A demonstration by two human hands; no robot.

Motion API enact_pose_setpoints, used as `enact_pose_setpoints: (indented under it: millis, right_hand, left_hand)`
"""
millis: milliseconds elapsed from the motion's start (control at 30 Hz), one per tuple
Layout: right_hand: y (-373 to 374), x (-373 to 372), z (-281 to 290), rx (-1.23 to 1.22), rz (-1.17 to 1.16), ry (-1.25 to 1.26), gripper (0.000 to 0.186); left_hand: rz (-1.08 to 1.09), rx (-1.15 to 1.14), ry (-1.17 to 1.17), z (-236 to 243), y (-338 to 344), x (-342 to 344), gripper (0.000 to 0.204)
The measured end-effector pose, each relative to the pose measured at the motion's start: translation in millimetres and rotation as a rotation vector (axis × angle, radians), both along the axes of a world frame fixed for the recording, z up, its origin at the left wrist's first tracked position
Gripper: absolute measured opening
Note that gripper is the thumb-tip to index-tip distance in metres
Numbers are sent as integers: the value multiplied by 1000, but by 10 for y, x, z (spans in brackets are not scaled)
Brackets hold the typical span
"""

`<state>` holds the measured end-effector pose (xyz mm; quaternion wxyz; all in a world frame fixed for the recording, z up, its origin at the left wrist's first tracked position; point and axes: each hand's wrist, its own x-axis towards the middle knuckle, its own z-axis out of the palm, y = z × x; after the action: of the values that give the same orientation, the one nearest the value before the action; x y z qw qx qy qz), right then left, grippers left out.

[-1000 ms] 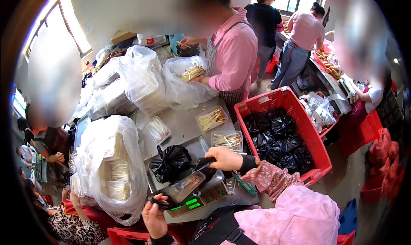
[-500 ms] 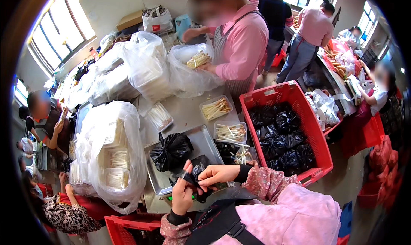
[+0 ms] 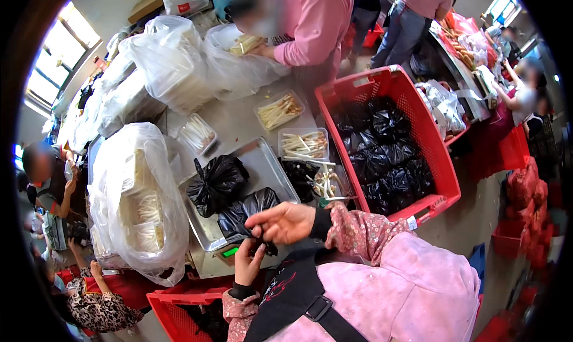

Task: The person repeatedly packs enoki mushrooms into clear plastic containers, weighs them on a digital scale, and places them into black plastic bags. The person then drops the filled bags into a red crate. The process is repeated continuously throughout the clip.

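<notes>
A black plastic bag (image 3: 245, 212) sits at the near end of the metal tray (image 3: 278, 163), its gathered top drawn toward me. My left hand (image 3: 247, 263) is closed on that gathered plastic, thumb and fingers pinching it. Just above, my right hand (image 3: 287, 224) has its fingers curled together at the bag's neck; the exact grip is partly hidden. A second black bag (image 3: 218, 185), knotted on top, rests in the tray beside the first. Under the tray's near edge shows a green-lit display (image 3: 230, 252).
Right of the tray are clear boxes of pale sticks (image 3: 303, 143) and a red crate (image 3: 444, 157) of black bags. A large clear bag of boxes (image 3: 140, 192) stands left. Across the table a person in pink (image 3: 316, 25) holds pale sticks. Another red crate (image 3: 170, 309) is near me.
The view has shifted, so the table appears higher and farther left. My hands have come lower, the right now above the left, and more of the bag in the tray shows.
</notes>
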<state>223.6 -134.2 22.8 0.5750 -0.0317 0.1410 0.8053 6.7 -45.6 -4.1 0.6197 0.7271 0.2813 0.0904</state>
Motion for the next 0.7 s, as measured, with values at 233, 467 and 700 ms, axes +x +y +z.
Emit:
enact_pose_setpoints:
  millis: [233, 467, 700]
  right_hand:
    - [92, -28, -295, 67, -417, -1381, 68]
    - [54, -431, 181, 124, -460, -1527, 74]
    - [105, -390, 208, 111, -512, -1635, 59]
  left_hand:
    - [26, 160, -387, 187, 212, -152, 8]
    - [167, -65, -320, 334, 102, 267, 41]
    - [224, -262, -264, 284, 135, 375, 21]
